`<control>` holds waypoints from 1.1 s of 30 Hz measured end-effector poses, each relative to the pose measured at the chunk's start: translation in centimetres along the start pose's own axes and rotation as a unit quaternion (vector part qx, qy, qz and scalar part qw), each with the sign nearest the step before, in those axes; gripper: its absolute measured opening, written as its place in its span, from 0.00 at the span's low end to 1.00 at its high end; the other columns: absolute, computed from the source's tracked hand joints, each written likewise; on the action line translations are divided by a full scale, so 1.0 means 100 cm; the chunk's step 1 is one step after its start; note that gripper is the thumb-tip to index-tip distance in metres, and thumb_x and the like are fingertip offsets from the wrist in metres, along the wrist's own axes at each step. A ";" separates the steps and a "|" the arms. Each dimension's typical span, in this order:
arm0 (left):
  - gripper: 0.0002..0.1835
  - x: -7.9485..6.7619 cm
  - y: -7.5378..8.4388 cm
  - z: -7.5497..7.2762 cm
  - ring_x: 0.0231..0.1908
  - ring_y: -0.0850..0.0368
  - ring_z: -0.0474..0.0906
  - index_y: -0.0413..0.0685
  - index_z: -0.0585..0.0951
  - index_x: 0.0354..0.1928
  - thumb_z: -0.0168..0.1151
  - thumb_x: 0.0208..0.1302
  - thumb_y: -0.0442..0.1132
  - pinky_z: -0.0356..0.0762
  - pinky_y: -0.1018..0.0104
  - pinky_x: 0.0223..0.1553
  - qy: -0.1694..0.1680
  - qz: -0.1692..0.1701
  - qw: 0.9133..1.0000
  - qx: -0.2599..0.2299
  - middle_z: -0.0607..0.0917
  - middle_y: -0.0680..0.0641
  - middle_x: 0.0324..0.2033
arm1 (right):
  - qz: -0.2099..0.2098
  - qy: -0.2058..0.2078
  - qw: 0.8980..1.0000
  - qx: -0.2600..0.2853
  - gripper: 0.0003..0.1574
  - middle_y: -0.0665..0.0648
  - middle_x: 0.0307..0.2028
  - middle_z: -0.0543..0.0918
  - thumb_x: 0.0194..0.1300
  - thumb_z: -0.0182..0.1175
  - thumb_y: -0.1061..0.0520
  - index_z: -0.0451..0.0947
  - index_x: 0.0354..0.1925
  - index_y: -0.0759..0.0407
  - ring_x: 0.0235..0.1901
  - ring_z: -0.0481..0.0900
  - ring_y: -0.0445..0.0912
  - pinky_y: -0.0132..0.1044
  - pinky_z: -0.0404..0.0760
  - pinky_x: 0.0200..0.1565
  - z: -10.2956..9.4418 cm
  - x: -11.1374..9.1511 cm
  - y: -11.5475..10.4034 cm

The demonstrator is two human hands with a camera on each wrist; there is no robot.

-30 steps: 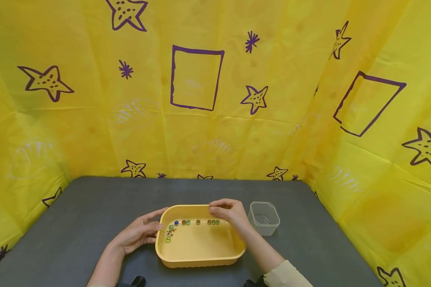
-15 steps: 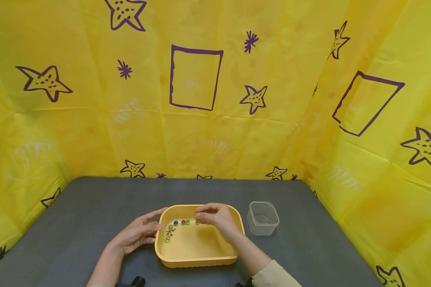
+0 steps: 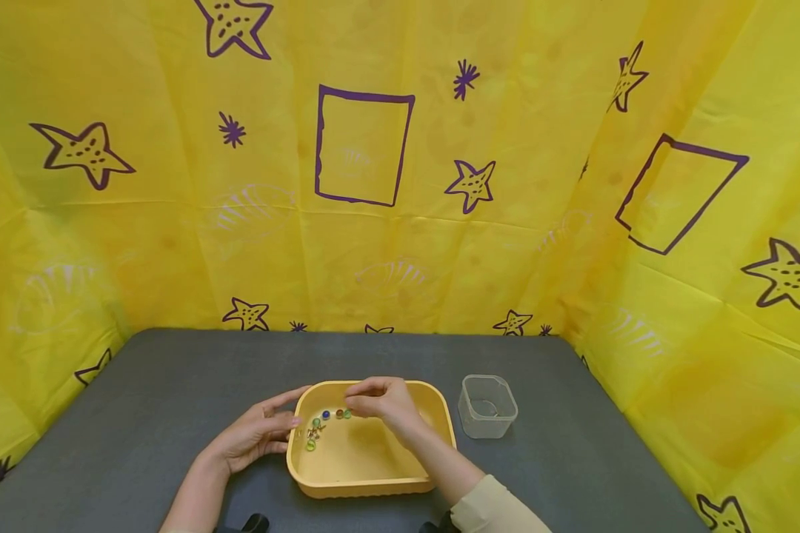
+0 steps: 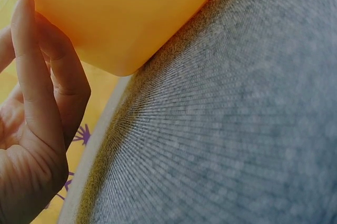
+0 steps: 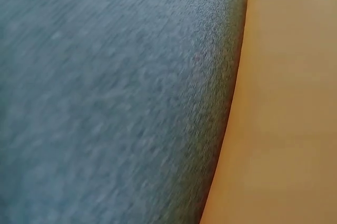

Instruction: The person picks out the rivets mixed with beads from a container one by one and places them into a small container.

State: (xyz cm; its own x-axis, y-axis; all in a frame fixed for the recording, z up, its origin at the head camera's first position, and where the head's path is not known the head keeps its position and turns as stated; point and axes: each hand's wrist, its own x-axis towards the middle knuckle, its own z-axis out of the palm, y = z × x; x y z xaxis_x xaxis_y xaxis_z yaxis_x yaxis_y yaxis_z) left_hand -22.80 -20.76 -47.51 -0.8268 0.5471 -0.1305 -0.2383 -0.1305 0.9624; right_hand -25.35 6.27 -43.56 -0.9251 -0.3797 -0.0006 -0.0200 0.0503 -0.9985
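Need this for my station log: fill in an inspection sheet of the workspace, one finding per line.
Surface: dark grey table, matte.
Job's things: yellow tray with glass marbles along its far and left sides, small gold-coloured pieces at left; clear container upright, right of the tray.
Clutter: black parts by the forearms, cut off by the picture edge; unidentified.
Left hand: holds the tray's left side.
Right hand: over the tray's far part; whether it holds anything cannot be told.
Cables: nothing seen.
Surroundings: yellow cloth with purple star drawings.
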 end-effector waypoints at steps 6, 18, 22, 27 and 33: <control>0.39 0.000 0.001 0.001 0.43 0.62 0.86 0.44 0.43 0.79 0.51 0.75 0.36 0.87 0.72 0.40 0.008 -0.001 1.000 0.002 0.87 0.51 0.45 | 0.020 -0.002 1.000 0.014 0.17 0.57 0.37 0.90 0.59 0.70 0.57 0.86 0.44 0.66 0.41 0.90 0.53 0.41 0.89 0.47 0.009 0.008 -0.001; 0.40 0.000 0.003 0.002 0.44 0.61 0.86 0.44 0.42 0.79 0.52 0.75 0.38 0.87 0.72 0.40 0.016 -0.011 1.000 0.014 0.87 0.51 0.48 | 0.037 0.007 0.999 0.028 0.13 0.59 0.37 0.90 0.59 0.70 0.62 0.87 0.42 0.67 0.33 0.89 0.43 0.45 0.89 0.46 0.022 0.023 0.002; 0.40 0.000 0.002 0.001 0.45 0.61 0.86 0.44 0.42 0.79 0.52 0.75 0.38 0.87 0.71 0.42 0.013 -0.014 1.000 0.013 0.86 0.50 0.50 | 0.047 0.011 0.999 0.020 0.13 0.61 0.37 0.90 0.59 0.70 0.62 0.87 0.42 0.67 0.34 0.90 0.47 0.46 0.89 0.45 0.026 0.024 0.002; 0.41 -0.001 0.002 0.002 0.45 0.61 0.86 0.42 0.40 0.79 0.51 0.75 0.38 0.87 0.71 0.41 0.009 -0.007 1.000 0.007 0.87 0.50 0.49 | 0.060 0.013 0.998 0.022 0.13 0.63 0.37 0.90 0.58 0.70 0.61 0.87 0.42 0.66 0.37 0.90 0.53 0.44 0.90 0.43 0.028 0.029 0.009; 0.39 -0.001 0.001 0.001 0.46 0.60 0.86 0.43 0.41 0.79 0.50 0.76 0.37 0.87 0.70 0.42 0.001 0.000 1.000 0.001 0.87 0.50 0.49 | 0.079 0.002 0.997 0.010 0.11 0.61 0.35 0.91 0.58 0.70 0.62 0.88 0.40 0.67 0.35 0.90 0.49 0.43 0.90 0.43 0.029 0.029 0.018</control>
State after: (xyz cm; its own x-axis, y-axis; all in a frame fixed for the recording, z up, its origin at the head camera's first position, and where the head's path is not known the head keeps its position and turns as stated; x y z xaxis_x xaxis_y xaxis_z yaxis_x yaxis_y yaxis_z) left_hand -22.65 -20.73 -47.36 -0.8279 0.5452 -0.1315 -0.2374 -0.1282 0.9629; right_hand -27.00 2.54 -45.48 -0.9176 -0.3646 -0.1584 0.1341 0.0910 -0.9868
